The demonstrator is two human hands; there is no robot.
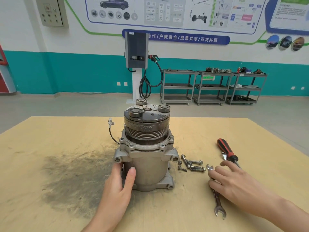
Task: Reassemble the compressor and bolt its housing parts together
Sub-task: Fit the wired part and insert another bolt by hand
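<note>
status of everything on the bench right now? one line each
compressor: upright, pulley end up, one flange bolt fitted.
loose bolts: lying beside its base, not fitted.
wrench: flat on table, partly under right hand.
screwdriver: lying unused.
left hand: steadying compressor body.
right hand: open, over wrench.

Lighting evenly and brightly, diffuse, seemingly from overhead. Casting only soft, short shadows beneath the compressor (147,158), the hands and the wrench (217,196) on the table (50,164). Glinting faintly off metal. Bending straight lines at left and right edges, wide-angle style. Softening slightly in the far wall posters (167,12); staying sharp near.
</note>
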